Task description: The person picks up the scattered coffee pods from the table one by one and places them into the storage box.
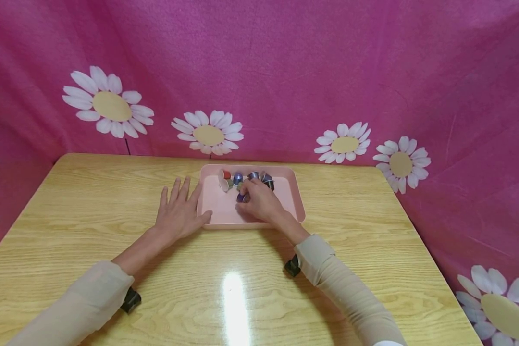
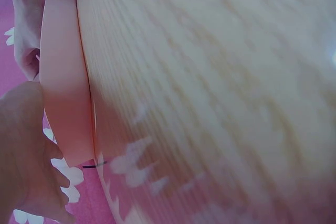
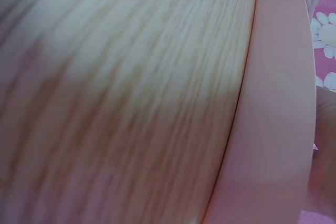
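A pink tray (image 1: 216,211) on the table holds several small coffee capsules. Reaching over its front wall, my right hand (image 1: 261,199) has its fingers curled and pinches a dark purple capsule (image 1: 241,197). Just behind it are a green capsule, partly hidden by the fingers, and a blue capsule (image 1: 238,179). A red capsule (image 1: 226,175) lies near the tray's back left. My left hand (image 1: 179,211) is spread flat at the tray's left edge, with the thumb over the front left corner. In the left wrist view, the left hand (image 2: 23,150) is beside the tray's wall (image 2: 65,72).
The tray stands toward the back of a wood-grain table (image 1: 177,288). Behind and to the right hangs a magenta cloth (image 1: 277,72) with white daisies. Black wrist devices (image 1: 131,300) show under both sleeves. Light glares off the table's front middle.
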Motion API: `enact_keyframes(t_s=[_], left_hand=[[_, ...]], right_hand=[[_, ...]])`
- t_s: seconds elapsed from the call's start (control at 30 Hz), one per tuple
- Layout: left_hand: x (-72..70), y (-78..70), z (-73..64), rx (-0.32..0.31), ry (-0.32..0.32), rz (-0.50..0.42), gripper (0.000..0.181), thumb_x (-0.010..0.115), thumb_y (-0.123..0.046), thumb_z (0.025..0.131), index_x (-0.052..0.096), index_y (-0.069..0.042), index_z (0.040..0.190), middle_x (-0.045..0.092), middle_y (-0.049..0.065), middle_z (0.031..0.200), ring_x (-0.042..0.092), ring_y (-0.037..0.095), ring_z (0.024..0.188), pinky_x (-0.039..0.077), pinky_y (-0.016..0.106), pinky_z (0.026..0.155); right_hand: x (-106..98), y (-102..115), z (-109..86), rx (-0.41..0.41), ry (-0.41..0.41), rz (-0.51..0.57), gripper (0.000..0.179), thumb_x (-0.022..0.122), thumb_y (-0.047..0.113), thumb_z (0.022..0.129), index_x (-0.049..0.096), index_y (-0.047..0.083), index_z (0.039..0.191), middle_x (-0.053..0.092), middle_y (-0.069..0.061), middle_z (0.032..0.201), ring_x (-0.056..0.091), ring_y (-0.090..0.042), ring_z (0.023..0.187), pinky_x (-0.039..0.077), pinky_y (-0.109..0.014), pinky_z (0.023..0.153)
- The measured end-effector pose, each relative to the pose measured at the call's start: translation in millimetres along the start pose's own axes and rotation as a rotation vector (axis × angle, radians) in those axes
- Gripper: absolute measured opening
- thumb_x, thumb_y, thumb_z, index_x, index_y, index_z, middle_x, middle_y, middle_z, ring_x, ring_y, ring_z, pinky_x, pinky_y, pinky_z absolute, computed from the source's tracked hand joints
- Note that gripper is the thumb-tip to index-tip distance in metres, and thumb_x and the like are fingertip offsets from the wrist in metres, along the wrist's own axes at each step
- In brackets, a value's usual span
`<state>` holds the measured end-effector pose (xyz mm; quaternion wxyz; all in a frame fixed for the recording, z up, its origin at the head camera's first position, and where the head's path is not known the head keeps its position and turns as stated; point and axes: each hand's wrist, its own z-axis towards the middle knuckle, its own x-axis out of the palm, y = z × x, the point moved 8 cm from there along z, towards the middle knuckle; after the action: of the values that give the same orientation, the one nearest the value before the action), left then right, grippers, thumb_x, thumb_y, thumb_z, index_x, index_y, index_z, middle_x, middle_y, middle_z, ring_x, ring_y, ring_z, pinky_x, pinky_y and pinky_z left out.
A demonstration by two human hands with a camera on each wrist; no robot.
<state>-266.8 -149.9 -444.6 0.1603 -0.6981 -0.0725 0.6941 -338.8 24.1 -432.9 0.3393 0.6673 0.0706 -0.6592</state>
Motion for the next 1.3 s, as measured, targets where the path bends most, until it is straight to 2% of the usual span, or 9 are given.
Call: enact_keyframes(t_s=[0.47,0.77,1.1,1.3], left_hand=[[0.4,-0.7,-1.5,-0.011,0.010,-0.005,0.088,0.054,-0.052,0.093,0.021,-0.004,0.159,0.007,0.027,0.163,-0.005,0.043,0.149,-0.008,0.062,0.114],[-0.8,-1.2,-2.0,-0.005,-0.004,-0.002,0.086,0.054,-0.051,0.093,0.023,-0.004,0.158,0.009,0.028,0.162,-0.003,0.044,0.149,-0.006,0.063,0.114],[-1.0,-1.7,-1.3,0.000,-0.007,0.005,0.087,0.054,-0.052,0.093,0.022,-0.004,0.158,0.010,0.028,0.162,-0.002,0.045,0.149,-0.005,0.063,0.114],[-0.1,0.0,0.0,-0.002,-0.002,0.009,0.087,0.054,-0.053,0.093,0.022,-0.005,0.159,0.009,0.027,0.162,-0.002,0.044,0.149,-0.006,0.063,0.114]], right_hand=[[0.0,0.7,-1.9,0.014,0.008,0.002,0.035,0.084,0.028,0.082,0.062,0.011,0.102,0.061,-0.002,0.101,0.055,-0.015,0.091,0.050,-0.026,0.078],[0.1,2.4,-1.8,0.020,0.015,-0.002,0.036,0.085,0.030,0.081,0.062,0.011,0.102,0.060,-0.002,0.105,0.054,-0.014,0.094,0.050,-0.026,0.081],[-1.5,4.9,-2.7,0.030,0.025,0.016,0.037,0.084,0.032,0.082,0.061,0.013,0.102,0.057,0.000,0.098,0.053,-0.014,0.091,0.050,-0.025,0.079],[-8.0,8.7,-3.4,0.021,0.004,0.027,0.032,0.084,0.031,0.082,0.060,0.014,0.097,0.055,0.001,0.096,0.051,-0.014,0.090,0.049,-0.028,0.077]])
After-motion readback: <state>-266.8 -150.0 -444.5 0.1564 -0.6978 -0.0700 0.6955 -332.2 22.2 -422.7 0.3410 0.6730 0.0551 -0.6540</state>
